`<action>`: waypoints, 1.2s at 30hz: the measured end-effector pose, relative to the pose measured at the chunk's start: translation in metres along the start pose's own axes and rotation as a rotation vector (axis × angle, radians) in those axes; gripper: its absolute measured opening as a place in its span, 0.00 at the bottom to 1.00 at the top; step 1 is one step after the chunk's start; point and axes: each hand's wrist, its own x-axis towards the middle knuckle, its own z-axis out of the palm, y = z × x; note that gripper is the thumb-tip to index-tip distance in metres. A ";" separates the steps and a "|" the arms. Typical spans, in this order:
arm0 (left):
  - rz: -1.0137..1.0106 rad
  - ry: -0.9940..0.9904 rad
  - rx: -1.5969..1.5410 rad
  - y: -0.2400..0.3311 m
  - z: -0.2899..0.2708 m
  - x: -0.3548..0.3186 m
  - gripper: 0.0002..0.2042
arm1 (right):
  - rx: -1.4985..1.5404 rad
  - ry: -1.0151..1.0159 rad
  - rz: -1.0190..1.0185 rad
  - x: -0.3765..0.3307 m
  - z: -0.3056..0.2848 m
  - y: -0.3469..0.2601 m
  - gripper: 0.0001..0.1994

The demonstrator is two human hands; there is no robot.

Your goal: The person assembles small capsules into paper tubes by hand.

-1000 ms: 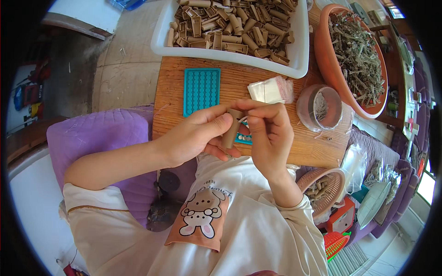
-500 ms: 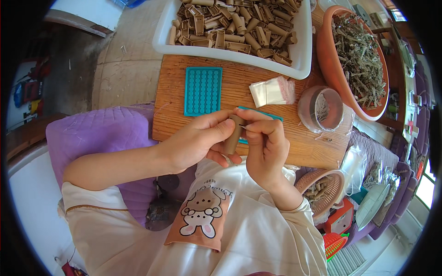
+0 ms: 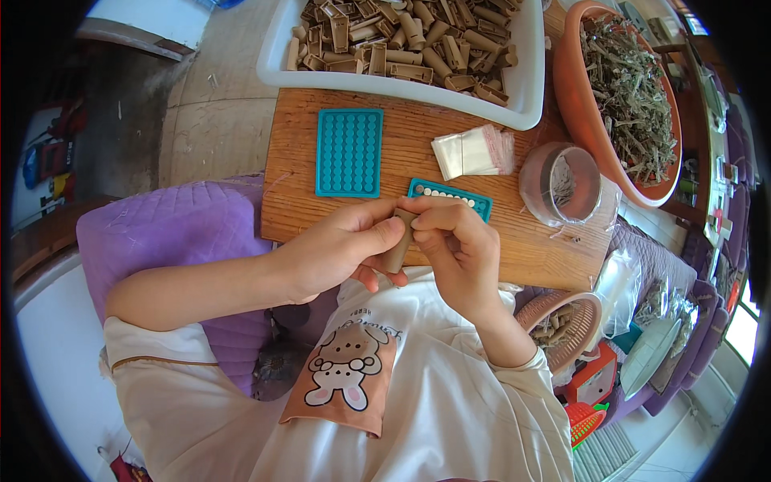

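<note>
A brown hollow cylinder (image 3: 395, 255), like a short tube with a cut top, is gripped by my left hand (image 3: 341, 241), its thumb lying along the side. My right hand (image 3: 466, 245) is closed in a pinch against the cylinder's upper right side. Whatever lies between those right fingertips is hidden. Just beyond the hands, a teal tray (image 3: 485, 210) holds small white round pieces, partly covered by my right fingers. A second teal tray (image 3: 349, 153) with rows of round hollows lies farther left on the wooden table (image 3: 297, 161).
A white bin (image 3: 401, 83) full of brown cylinder parts stands at the far edge. To its right is an orange basin (image 3: 567, 72) of dried plant pieces. Clear plastic bags (image 3: 462, 154) and a clear round tub (image 3: 530, 193) sit nearer. A pink basket (image 3: 593, 317) stands at right.
Both hands and the cylinder have shifted slightly left and nearer me, uncovering more of the white-filled teal tray. The small pale sliver in my right fingertips no longer shows.
</note>
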 end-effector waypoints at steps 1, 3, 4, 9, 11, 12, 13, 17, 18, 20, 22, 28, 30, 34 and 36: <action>0.027 -0.008 0.014 0.003 0.002 -0.002 0.16 | -0.002 -0.024 -0.013 0.001 -0.002 -0.003 0.05; 0.051 -0.018 0.028 0.006 0.005 -0.003 0.15 | 0.036 0.000 -0.030 0.001 -0.003 -0.002 0.06; 0.075 -0.034 0.036 0.007 0.004 -0.004 0.15 | 0.073 0.021 -0.052 0.001 -0.003 -0.002 0.06; 0.184 -0.048 0.140 0.002 -0.001 0.001 0.15 | -0.161 -0.056 -0.221 0.009 -0.006 -0.001 0.08; 0.234 -0.042 0.197 -0.001 -0.002 0.003 0.14 | -0.182 -0.075 -0.250 0.010 -0.008 0.003 0.09; 0.233 -0.040 0.198 0.001 -0.002 0.002 0.14 | -0.151 -0.076 -0.312 0.009 -0.009 0.005 0.09; 0.329 -0.041 0.341 0.005 -0.002 0.001 0.15 | -0.119 -0.075 -0.372 0.009 -0.010 0.006 0.08; 0.589 -0.077 0.609 0.005 -0.003 0.002 0.19 | 0.132 -0.106 -0.384 0.010 -0.020 0.007 0.09; 0.588 -0.076 0.612 0.003 -0.005 0.002 0.19 | 0.334 -0.111 -0.250 0.010 -0.022 0.004 0.10; 0.571 -0.124 0.658 -0.001 -0.007 0.003 0.21 | 0.540 -0.122 -0.116 0.015 -0.031 -0.005 0.13; 0.579 -0.090 0.697 -0.001 -0.006 0.002 0.19 | 0.081 -0.419 -0.176 0.024 -0.043 -0.015 0.16; 0.474 -0.065 0.744 -0.003 -0.001 0.003 0.22 | -0.129 -0.395 -0.207 0.009 -0.040 -0.010 0.14; 0.458 -0.065 0.768 -0.004 0.001 0.003 0.24 | -0.119 -0.415 -0.137 0.001 -0.043 -0.009 0.13; 0.449 0.002 0.470 -0.002 -0.003 0.004 0.25 | -0.301 -0.260 0.005 -0.027 -0.086 -0.008 0.10; 0.433 0.055 0.407 0.008 -0.007 0.005 0.23 | -0.459 -0.071 0.183 -0.059 -0.134 -0.013 0.10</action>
